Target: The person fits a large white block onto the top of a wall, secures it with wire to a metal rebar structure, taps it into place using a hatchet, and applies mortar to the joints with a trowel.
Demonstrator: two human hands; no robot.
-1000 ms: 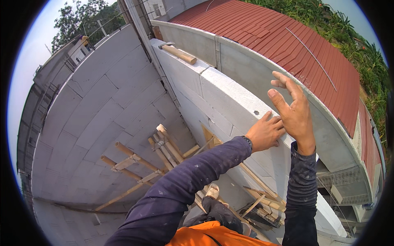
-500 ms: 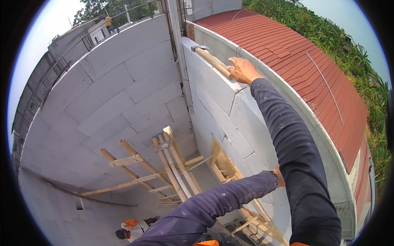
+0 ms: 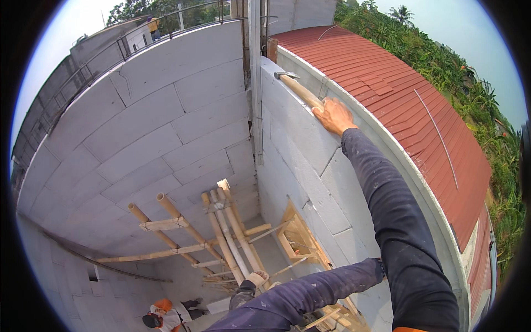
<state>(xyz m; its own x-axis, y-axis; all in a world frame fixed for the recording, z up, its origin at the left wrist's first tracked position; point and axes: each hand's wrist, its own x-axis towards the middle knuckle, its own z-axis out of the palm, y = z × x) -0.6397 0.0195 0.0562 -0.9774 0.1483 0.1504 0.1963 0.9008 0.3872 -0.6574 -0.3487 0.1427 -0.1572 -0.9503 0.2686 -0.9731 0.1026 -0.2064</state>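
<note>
Head camera: from where I stand, I see the person's right hand (image 3: 335,117) wrapped around the bottom end of a hammer (image 3: 301,91). That grip looks snug on the wooden handle. The hammer lies on top of a wall (image 3: 296,135) made of big pale blocks, going up and to the left from the grip. Its metal head (image 3: 286,74) is at the far end, near a tall metal post (image 3: 255,88).

A dark right sleeve (image 3: 387,205) comes up from below the grip. The left sleeve (image 3: 321,290) is well below the grip and goes behind that arm. The left hand is hidden there, so I can't tell if it holds anything.

To the right of the grip is a big red roof (image 3: 381,91), with green plants (image 3: 431,61) past it. Below the grip, and well apart, a wooden frame (image 3: 310,237) sits by the wall. Down and to the left of the grip, bamboo poles (image 3: 178,218) are tied across each other. Way below them is another person (image 3: 167,316) in orange and white.
</note>
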